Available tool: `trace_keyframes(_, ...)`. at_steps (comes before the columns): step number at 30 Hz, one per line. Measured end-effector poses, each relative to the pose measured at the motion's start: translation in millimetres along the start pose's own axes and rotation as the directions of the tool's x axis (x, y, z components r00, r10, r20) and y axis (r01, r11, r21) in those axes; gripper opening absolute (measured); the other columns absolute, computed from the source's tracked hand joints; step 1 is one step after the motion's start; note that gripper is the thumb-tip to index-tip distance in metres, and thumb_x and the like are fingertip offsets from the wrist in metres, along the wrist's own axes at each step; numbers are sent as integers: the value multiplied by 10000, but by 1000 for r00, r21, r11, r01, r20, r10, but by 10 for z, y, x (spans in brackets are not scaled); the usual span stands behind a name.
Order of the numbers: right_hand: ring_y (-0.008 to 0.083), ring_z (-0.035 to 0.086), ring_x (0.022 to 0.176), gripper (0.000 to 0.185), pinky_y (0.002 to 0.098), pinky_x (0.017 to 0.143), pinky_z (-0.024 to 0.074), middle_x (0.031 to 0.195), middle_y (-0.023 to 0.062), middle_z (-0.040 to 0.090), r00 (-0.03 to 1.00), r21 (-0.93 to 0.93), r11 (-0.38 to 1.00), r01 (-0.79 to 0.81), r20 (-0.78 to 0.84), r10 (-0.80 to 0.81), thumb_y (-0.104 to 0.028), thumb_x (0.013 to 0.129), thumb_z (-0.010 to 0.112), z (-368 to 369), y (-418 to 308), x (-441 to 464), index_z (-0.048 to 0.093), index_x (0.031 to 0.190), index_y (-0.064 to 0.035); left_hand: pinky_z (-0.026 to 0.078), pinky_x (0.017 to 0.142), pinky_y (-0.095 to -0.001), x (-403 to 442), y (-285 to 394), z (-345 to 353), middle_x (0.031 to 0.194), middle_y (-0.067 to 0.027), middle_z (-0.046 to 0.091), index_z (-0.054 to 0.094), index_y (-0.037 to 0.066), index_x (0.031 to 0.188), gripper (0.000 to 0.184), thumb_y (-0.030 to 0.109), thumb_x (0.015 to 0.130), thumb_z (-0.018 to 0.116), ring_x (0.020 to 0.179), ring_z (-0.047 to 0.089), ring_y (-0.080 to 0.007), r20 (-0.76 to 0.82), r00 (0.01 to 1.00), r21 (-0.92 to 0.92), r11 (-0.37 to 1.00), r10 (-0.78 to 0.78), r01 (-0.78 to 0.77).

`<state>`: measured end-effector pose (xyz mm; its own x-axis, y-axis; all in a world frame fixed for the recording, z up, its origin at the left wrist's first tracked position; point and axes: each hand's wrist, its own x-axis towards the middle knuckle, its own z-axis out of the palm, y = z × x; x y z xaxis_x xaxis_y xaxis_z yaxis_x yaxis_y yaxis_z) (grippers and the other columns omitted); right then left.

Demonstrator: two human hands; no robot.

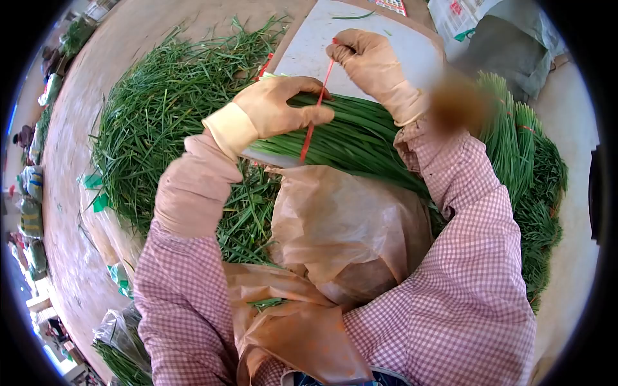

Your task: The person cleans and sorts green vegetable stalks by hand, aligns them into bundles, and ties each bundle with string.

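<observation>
A bundle of long green chives (360,132) lies across the white board, with a red tie strip (309,138) around it. My left hand (273,109), in a pale glove, is closed over the left part of the bundle, its thumb and fingers by the strip. Some of its fingertips are hidden among the leaves. Above the bundle, my right hand (370,61), also gloved, pinches the upper end of the strip, which is drawn taut and slanting up from the chives. A brown plastic sheet (347,231) covers my lap just below the bundle.
Loose green leaves (161,109) are heaped to the left. Tied chive bundles (524,148) are stacked on the right. The white board (309,45) extends behind my hands, with a grey bag (508,51) at the upper right. Filled bags (31,199) line the far left.
</observation>
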<state>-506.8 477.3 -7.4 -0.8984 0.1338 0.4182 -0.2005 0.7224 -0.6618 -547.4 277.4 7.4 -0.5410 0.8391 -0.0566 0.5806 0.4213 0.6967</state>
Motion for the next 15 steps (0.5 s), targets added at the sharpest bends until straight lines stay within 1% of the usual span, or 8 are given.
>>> trace_keyframes(1, 255, 664, 806, 192, 381, 671, 514, 832, 115, 683, 1000, -2, 1000, 4, 4, -4, -205, 893, 603, 7, 65, 39, 681, 917, -30, 485, 906, -348, -20, 0, -43, 1118, -166, 659, 601, 78, 1218, 526, 351, 789, 735, 1031, 631, -326, 103, 992, 23, 997, 69, -71)
trace_keyframes(3, 180, 673, 781, 209, 325, 615, 503, 837, 105, 699, 967, 250, 938, -240, 151, 207, -189, 907, 610, -18, 35, 154, 663, 951, 9, 457, 960, -361, -26, 12, -39, 1228, -155, 604, 541, 74, 1288, 724, 362, 680, 811, 1114, 590, -317, 187, 980, 41, 996, 74, -83)
trace_keyframes(5, 150, 655, 735, 202, 308, 592, 494, 806, 87, 684, 948, 301, 905, -300, 200, 248, -176, 914, 599, -162, -211, 173, 653, 943, 16, 408, 1015, -399, -99, -10, 85, 1314, -139, 542, 424, 59, 1378, 973, 388, 568, 852, 1188, 543, -304, 43, 944, 466, 829, 326, -307)
trace_keyframes(7, 121, 636, 688, 196, 291, 568, 486, 775, 69, 669, 924, 347, 863, -366, 248, 292, -163, 920, 588, -200, -409, 138, 644, 936, 24, 367, 1048, -431, -146, 67, 246, 1370, -150, 483, 354, 55, 1416, 1104, 437, 509, 854, 1223, 508, -304, 18, 960, 600, 765, 279, -234)
trace_keyframes(9, 107, 582, 581, 165, 268, 547, 467, 720, 53, 643, 888, 562, 694, -450, 364, 281, -143, 925, 569, -149, -564, 111, 634, 900, 6, 364, 1038, -456, -122, 135, 410, 1336, -171, 500, 345, 48, 1420, 1117, 490, 517, 832, 1192, 522, -317, -167, 981, 691, 722, 102, 42)
trace_keyframes(11, 120, 535, 517, 168, 270, 499, 442, 676, 46, 615, 885, 551, 695, -462, 338, 321, -132, 937, 544, -92, -800, -100, 622, 876, 5, 378, 1007, -464, -85, 120, 491, 1274, -172, 527, 389, 48, 1392, 1070, 523, 533, 814, 1148, 532, -325, -200, 976, 632, 773, 89, 59)
trace_keyframes(13, 124, 523, 510, 188, 266, 451, 392, 652, 36, 587, 848, 735, 459, -499, 303, 436, -161, 943, 541, -41, -921, -306, 591, 830, -19, 382, 978, -467, -26, 105, 600, 1173, -115, 571, 408, 43, 1364, 1065, 573, 539, 824, 1117, 539, -285, -370, 929, 630, 740, 18, 237)
trace_keyframes(15, 107, 452, 493, 186, 269, 425, 334, 629, 9, 524, 841, 695, 473, -541, 431, 329, -184, 937, 541, -129, -948, -697, 549, 809, -50, 395, 932, -469, 67, 45, 669, 1122, -114, 577, 447, 25, 1299, 1018, 556, 526, 843, 1076, 544, -290, -497, 865, 552, 793, 66, 258)
